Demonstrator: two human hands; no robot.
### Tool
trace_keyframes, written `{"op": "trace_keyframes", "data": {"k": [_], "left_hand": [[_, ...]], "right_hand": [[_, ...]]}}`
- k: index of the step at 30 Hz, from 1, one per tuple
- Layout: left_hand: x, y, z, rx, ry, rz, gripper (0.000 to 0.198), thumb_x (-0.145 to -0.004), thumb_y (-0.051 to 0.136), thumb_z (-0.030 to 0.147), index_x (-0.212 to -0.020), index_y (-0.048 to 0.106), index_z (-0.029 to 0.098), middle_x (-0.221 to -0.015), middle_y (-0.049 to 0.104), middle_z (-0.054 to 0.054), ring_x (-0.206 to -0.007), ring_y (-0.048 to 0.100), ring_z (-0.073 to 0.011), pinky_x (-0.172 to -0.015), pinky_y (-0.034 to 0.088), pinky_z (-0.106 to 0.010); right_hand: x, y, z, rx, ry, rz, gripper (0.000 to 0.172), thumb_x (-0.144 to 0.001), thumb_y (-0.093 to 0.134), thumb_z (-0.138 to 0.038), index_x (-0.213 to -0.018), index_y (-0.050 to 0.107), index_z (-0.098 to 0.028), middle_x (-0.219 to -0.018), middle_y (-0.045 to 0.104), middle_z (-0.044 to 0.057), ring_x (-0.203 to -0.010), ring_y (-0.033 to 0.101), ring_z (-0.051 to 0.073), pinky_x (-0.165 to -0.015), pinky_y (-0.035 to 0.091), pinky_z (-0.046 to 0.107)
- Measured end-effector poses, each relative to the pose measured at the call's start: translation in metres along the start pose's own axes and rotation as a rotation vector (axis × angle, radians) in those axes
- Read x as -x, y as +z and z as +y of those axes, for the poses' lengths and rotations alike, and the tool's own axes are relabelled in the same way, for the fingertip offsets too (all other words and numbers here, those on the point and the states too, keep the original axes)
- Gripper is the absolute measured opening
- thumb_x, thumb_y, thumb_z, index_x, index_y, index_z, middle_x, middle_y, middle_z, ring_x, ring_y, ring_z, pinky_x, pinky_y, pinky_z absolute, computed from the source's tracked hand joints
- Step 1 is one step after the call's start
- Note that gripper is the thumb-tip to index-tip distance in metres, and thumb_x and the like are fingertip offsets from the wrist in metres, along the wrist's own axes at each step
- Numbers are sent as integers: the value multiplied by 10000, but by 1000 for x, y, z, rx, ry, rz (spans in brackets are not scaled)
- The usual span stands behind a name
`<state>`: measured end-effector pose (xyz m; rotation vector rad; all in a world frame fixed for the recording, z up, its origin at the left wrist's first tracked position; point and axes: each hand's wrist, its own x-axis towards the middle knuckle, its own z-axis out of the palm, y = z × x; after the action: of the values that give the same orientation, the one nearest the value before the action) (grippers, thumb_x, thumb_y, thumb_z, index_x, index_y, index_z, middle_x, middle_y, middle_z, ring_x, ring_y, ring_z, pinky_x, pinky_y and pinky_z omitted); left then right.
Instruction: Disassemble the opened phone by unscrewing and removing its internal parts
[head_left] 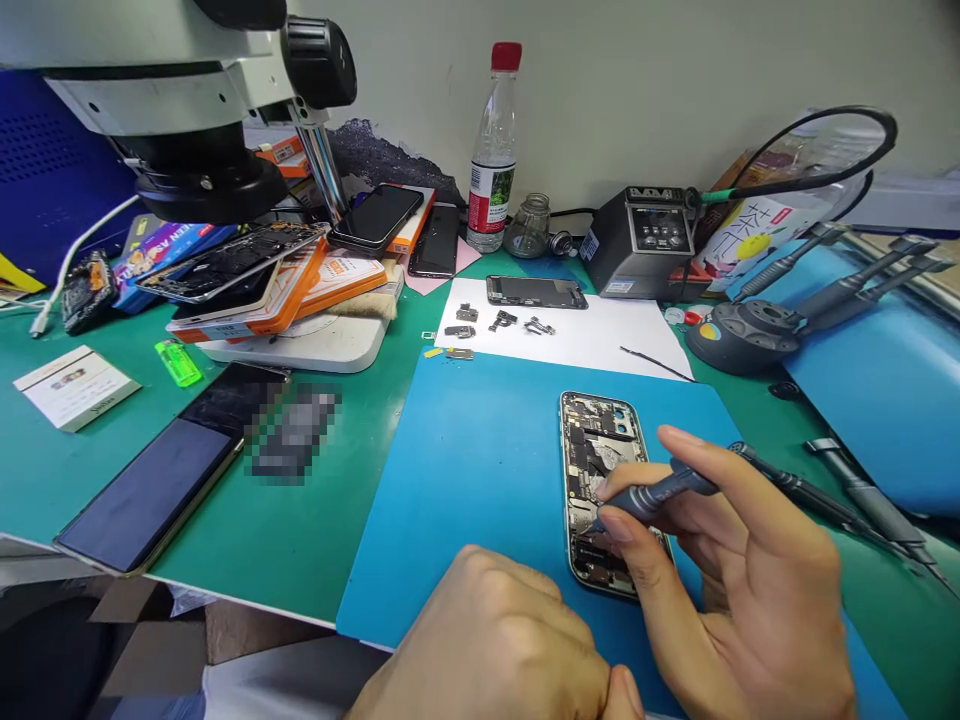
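An opened smartphone lies on the blue mat, its circuit boards and inner parts bare. My right hand is closed round a dark grey precision screwdriver, with the index finger along the rear end of the handle. The driver slants down to the left, its tip over the lower left part of the phone's inside. My left hand is a closed fist in front of the phone, at the bottom of the view. Its fingertips are turned away, so anything in them is hidden.
Small phone parts and a screen panel lie on white paper behind the mat. More screwdrivers rest at right beside a round holder. A microscope overhangs stacked boxes; a large phone lies left.
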<state>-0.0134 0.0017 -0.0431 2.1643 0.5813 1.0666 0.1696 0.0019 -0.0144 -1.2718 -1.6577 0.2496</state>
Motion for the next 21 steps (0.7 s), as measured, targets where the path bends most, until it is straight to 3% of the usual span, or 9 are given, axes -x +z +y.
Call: {"op": "trace_keyframes", "data": {"k": [6,9,11,14,21], "left_hand": [[0,-1,-3,-107,23,-98,435,-991,544,63,-578,501,191,-505,454,57,-443,373,-73,-523,300,-269],[-2,-2,-2,-58,27,-57,455,-998,525,52,-572,445,191,-514,465,55,-456,386,-68,-513,288,-274],[-3,-3,-1,-24,30,-23,468,-1007,514,55,-574,400,191,-522,457,55,-460,365,-64,-507,274,-279],[-3,-3,1,-3,21,6,476,-1023,507,57,-590,362,192,-533,437,61,-472,330,-64,-516,278,-281],[-4,-4,1,-11,-6,-23,473,-1038,510,80,-600,375,193,-534,473,53,-457,389,-63,-523,290,-276]], "right_hand": [[6,-2,2,120,-141,21,799,-929,824,-114,-1644,544,-332,-1339,802,56,-898,819,174,-802,703,276],[5,-5,-1,156,-183,34,742,-1005,699,-85,-1681,513,-327,-1386,791,60,-1014,821,214,-873,689,322],[1,-7,-2,146,-232,10,736,-1028,633,-57,-1690,499,-347,-1364,804,49,-1009,823,222,-844,681,327],[-5,-9,-1,133,-278,-2,799,-995,659,-5,-1688,494,-366,-1355,807,28,-954,811,202,-781,661,310],[-5,-9,-1,154,-315,23,784,-967,699,20,-1664,533,-300,-1352,788,38,-1000,772,194,-834,635,318]]}}
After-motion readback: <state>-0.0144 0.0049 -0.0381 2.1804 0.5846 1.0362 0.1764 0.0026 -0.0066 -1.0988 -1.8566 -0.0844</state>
